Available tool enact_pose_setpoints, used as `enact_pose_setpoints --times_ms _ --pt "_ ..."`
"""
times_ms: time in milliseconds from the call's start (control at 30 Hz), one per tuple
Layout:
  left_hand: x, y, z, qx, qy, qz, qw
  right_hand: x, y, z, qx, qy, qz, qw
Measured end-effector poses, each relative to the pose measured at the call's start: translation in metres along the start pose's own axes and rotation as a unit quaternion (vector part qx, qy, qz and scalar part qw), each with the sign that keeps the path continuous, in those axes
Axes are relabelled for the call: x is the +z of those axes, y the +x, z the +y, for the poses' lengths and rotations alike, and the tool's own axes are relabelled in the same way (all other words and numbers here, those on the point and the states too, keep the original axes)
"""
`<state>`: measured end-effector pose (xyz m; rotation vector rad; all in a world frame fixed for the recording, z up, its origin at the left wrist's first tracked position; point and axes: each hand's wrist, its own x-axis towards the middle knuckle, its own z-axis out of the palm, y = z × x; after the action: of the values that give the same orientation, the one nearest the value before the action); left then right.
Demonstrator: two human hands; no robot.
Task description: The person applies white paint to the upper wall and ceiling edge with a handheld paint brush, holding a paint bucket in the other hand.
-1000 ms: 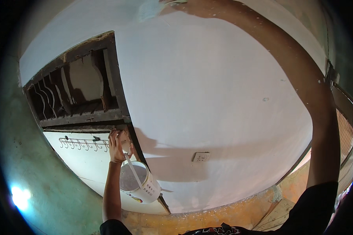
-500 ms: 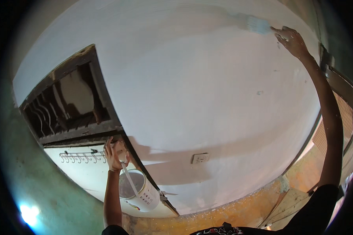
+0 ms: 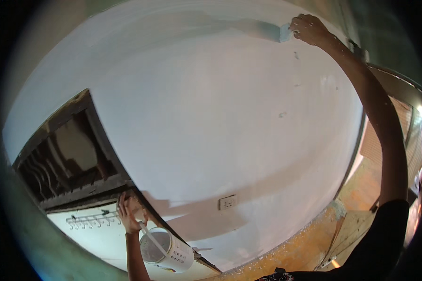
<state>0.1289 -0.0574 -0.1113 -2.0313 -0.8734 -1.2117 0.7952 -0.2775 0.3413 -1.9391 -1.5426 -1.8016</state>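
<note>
right grip (image 3: 309,30): pinching brush (image 3: 285,33), bristles against upper white wall (image 3: 211,122) | left grip (image 3: 130,215): fingers spread beside dark frame (image 3: 106,140) corner, bucket (image 3: 182,256) hanging below by handle at thumb | socket plate (image 3: 228,203): lower wall, right of left grip

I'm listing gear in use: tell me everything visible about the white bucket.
The white bucket, apparently plastic, is round and open on top, with dark printed marks outside and a greyish interior. It hangs by its pale flat handle from the left hand, right of and below the hook rack; its contents are unclear.
</note>
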Motion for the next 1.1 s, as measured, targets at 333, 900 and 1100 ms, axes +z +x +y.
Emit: enact_pose_setpoints --times_ms 333,900,1100 --pt "-0.004 0.009 0.006 -0.052 -0.013 0.025 0.998 -0.253 0.159 -0.259 -0.208 0.035 0.190 0.959" --pt "0.006 0.003 -0.006 -0.044 -0.003 0.027 0.999 -0.268 0.259 -0.301 -0.184 0.140 0.254 0.939" --pt "-0.004 -0.009 -0.008 -0.068 0.008 0.000 0.998 -0.116 0.131 -0.131 -0.038 0.139 0.150 0.978"
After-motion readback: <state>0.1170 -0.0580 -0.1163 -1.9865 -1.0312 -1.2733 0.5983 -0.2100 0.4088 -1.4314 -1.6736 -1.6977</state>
